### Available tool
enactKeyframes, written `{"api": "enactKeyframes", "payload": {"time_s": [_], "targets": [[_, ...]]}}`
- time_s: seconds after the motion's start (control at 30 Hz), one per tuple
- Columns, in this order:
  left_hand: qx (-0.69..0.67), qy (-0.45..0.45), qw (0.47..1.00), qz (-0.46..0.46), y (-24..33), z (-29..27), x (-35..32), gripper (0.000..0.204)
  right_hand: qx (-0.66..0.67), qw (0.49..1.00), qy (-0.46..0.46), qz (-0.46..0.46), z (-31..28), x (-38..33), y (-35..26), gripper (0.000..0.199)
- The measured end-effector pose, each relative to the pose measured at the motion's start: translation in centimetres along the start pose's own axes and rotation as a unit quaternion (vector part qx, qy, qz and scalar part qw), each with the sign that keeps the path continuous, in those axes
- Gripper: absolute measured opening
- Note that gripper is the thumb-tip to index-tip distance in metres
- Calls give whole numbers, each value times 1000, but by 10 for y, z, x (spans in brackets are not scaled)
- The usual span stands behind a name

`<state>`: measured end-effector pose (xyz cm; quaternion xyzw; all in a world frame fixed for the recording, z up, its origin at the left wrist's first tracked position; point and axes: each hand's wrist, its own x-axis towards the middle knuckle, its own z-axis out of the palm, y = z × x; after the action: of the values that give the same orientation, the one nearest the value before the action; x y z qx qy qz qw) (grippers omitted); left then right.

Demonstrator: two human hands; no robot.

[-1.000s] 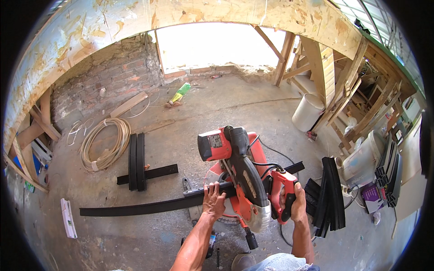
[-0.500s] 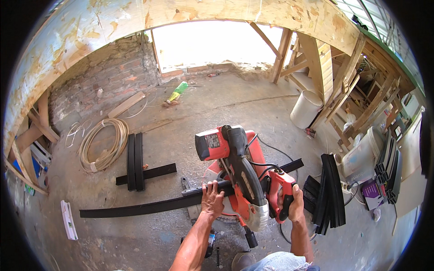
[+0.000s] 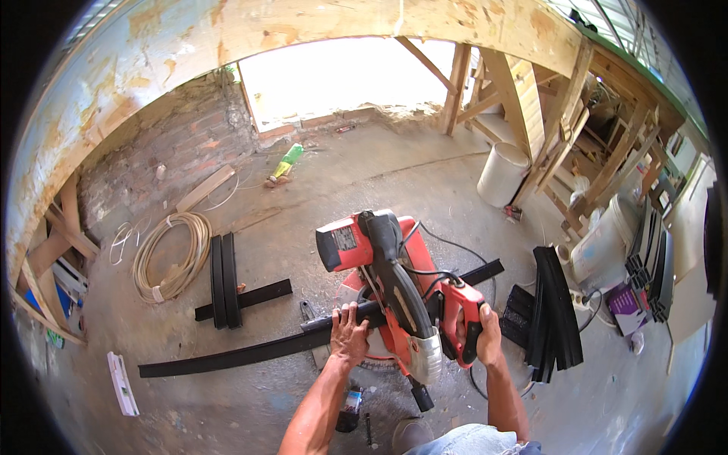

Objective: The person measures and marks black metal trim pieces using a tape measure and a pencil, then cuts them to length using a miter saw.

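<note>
A red and black miter saw (image 3: 400, 277) stands on the floor in front of me. Across its base lies a long black profile bar (image 3: 235, 358), reaching far out to the left, with its other end (image 3: 484, 273) showing past the saw on the right. My left hand (image 3: 349, 337) presses the bar against the saw's fence, fingers hooked over it, just left of the saw head. Wrapped around the red saw handle (image 3: 462, 322) is my right hand (image 3: 489, 334). The saw head hides the spot where blade and bar meet.
Short black profile pieces (image 3: 225, 280) lie at left, and more (image 3: 553, 315) at right. A coiled hose (image 3: 173, 294), a green bottle (image 3: 290, 159), a white bucket (image 3: 503, 174) and a purple box (image 3: 628, 307) stand or lie around. A power cord (image 3: 462, 246) trails behind the saw.
The whole view has shifted and tilted slightly, moving the background leftward. Both hands keep their places on the bar and the saw handle.
</note>
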<state>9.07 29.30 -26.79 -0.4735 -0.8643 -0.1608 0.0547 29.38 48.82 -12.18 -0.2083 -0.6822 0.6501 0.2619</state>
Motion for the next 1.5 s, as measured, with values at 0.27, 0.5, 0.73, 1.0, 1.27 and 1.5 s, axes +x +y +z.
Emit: {"api": "enactKeyframes", "payload": {"time_s": [0.27, 0.5, 0.73, 1.0, 1.27, 1.5], "targets": [[13, 55, 998, 25, -7, 2, -13, 31, -16, 997, -66, 40, 13, 55, -62, 66], [22, 76, 997, 23, -3, -8, -23, 29, 4, 993, -96, 74, 22, 114, -100, 51], [20, 53, 997, 45, 1, -30, -41, 33, -19, 992, -99, 71, 29, 166, -120, 45], [5, -32, 998, 51, -24, -51, -85, 53, 26, 990, -128, 55, 33, 191, -124, 47], [33, 2, 999, -32, -32, -65, -85, 64, 98, 986, -134, 20, 32, 202, -112, 45], [48, -90, 995, 21, -61, -79, -82, 62, 113, 984, 119, -73, -1, 182, -45, 36]]}}
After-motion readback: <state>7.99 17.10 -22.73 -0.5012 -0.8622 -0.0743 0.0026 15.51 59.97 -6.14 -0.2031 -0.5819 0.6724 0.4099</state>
